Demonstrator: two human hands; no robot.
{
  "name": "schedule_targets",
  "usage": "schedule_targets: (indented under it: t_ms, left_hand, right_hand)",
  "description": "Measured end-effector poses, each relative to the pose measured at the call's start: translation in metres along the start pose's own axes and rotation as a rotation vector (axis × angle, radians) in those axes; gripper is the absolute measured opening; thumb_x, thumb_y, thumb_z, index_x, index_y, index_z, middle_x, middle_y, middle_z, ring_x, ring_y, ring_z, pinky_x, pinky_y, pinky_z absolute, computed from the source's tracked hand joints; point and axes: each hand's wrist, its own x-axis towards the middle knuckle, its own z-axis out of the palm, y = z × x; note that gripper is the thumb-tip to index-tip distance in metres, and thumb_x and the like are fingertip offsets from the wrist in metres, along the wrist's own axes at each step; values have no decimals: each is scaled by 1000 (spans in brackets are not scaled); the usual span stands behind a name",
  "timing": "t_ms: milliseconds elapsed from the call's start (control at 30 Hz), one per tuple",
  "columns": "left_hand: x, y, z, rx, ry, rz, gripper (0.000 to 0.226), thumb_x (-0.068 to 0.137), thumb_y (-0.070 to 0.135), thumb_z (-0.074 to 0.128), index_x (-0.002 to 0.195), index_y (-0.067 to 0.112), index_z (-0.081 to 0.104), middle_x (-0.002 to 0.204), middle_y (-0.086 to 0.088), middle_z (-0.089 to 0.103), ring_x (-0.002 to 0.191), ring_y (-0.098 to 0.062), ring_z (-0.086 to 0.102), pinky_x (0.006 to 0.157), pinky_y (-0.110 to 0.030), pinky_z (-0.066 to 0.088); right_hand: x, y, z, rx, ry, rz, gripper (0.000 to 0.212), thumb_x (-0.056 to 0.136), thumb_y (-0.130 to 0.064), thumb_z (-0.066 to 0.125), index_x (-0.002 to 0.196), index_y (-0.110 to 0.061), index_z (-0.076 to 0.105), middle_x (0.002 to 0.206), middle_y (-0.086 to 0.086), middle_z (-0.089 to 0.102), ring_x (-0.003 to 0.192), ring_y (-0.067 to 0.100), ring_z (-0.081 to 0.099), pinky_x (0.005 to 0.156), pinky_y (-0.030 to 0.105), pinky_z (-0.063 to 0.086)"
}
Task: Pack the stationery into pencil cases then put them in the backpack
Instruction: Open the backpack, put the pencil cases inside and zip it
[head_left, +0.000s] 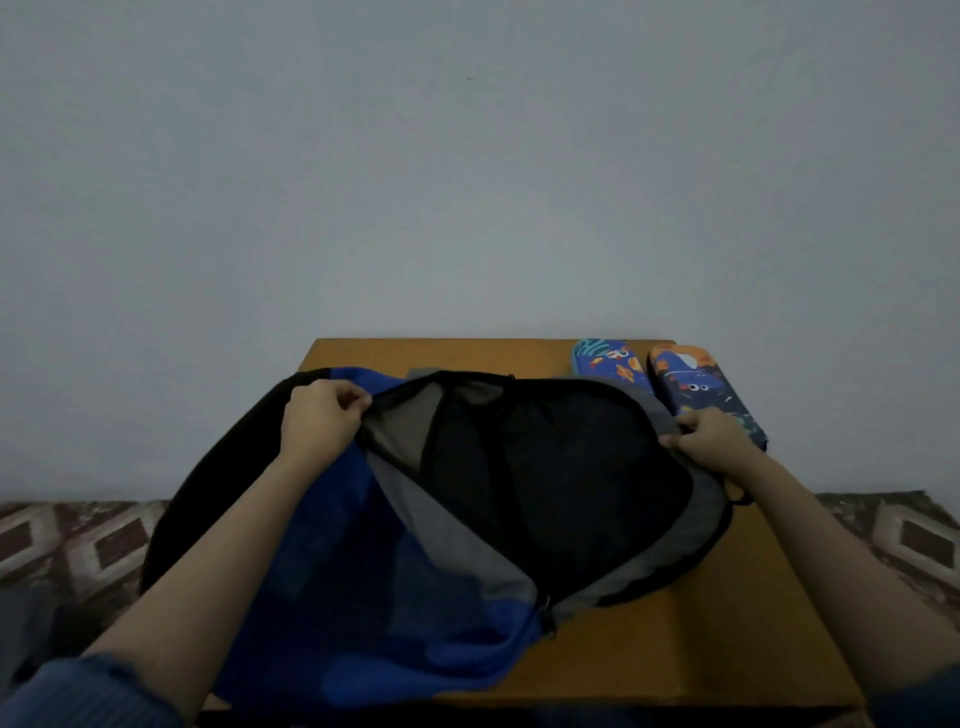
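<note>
We find the backpack (415, 571), blue with grey and black panels, lying on the wooden table (701, 634) with its main compartment unzipped and spread wide. The left hand (319, 421) pinches the zipper edge at the backpack's far-left rim, fingers curled round the fabric. The right hand (711, 439) grips the grey flap at the backpack's right rim. Two closed pencil cases lie beyond the backpack's far-right corner. The blue pencil case (610, 361) is partly hidden behind the flap. The dark pencil case (701, 387), printed in orange, lies just beside it. The backpack's interior is dark; we cannot tell whether it holds anything.
</note>
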Motion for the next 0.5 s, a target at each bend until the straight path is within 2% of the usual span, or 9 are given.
schedule_targets:
  t_ms: [100, 167, 233, 300, 333, 400, 433, 467, 500]
  left_hand:
    - [-14, -19, 16, 116, -163, -46, 12, 85, 19, 65, 92, 12, 74, 96, -9, 72, 90, -25, 63, 74, -33, 50]
    - [-16, -20, 18, 127, -198, -55, 21, 82, 16, 69, 102, 11, 70, 106, -9, 68, 97, -26, 62, 80, -35, 50]
    - [-14, -7, 15, 99, -146, -38, 37, 79, 9, 68, 116, 7, 62, 119, -17, 59, 102, -32, 58, 84, -37, 46]
    - [-20, 25, 7, -21, -21, -7, 44, 81, 0, 58, 124, 3, 54, 127, -22, 47, 104, -36, 54, 89, -37, 42]
    - [-29, 47, 4, -108, 38, 46, 44, 83, -3, 54, 126, 1, 53, 130, -22, 44, 107, -36, 53, 93, -35, 40]
    - [-55, 89, 2, -234, 81, 268, 40, 86, -2, 49, 126, -1, 53, 132, -21, 44, 117, -34, 49, 103, -28, 32]
    - [-70, 105, 7, -246, 29, 413, 38, 88, 5, 49, 126, -1, 52, 134, -20, 44, 123, -32, 45, 106, -21, 24]
    - [-85, 117, 14, -246, -91, 533, 41, 91, 16, 49, 129, 1, 51, 139, -19, 41, 131, -30, 38, 109, -17, 16]
    - [-99, 123, 23, -224, -260, 599, 46, 93, 28, 47, 134, 7, 47, 148, -15, 31, 138, -27, 27, 113, -20, 10]
  right_hand:
    - [-5, -1, 12, 1, 58, -7, 22, 88, -15, 61, 103, 0, 67, 101, 18, 67, 85, 25, 55, 71, 27, 34]
    - [-7, -4, 13, 17, 73, -3, 22, 88, -14, 60, 104, 0, 66, 102, 19, 67, 85, 27, 56, 71, 28, 37]
    - [-8, -6, 13, 26, 85, 12, 23, 88, -15, 59, 104, 0, 66, 103, 20, 67, 91, 30, 59, 75, 31, 41]
    - [-9, -9, 11, 11, 99, 24, 26, 89, -17, 59, 108, 0, 64, 108, 19, 66, 101, 33, 59, 81, 33, 43]
    - [-9, -11, 11, 5, 103, 37, 28, 89, -18, 59, 111, -1, 63, 110, 18, 65, 105, 33, 58, 84, 33, 43]
    - [-10, -13, 11, 12, 108, 52, 31, 90, -19, 58, 116, -2, 61, 115, 18, 64, 108, 33, 57, 87, 34, 43]
    - [-9, -13, 11, 20, 112, 52, 32, 90, -19, 58, 118, -2, 60, 116, 17, 64, 109, 33, 57, 88, 35, 43]
    - [-10, -13, 11, 25, 114, 52, 33, 90, -19, 58, 119, -2, 60, 117, 17, 63, 109, 33, 57, 90, 36, 43]
    - [-10, -13, 11, 26, 118, 47, 34, 90, -18, 57, 120, -3, 59, 118, 17, 63, 110, 33, 57, 91, 37, 43]
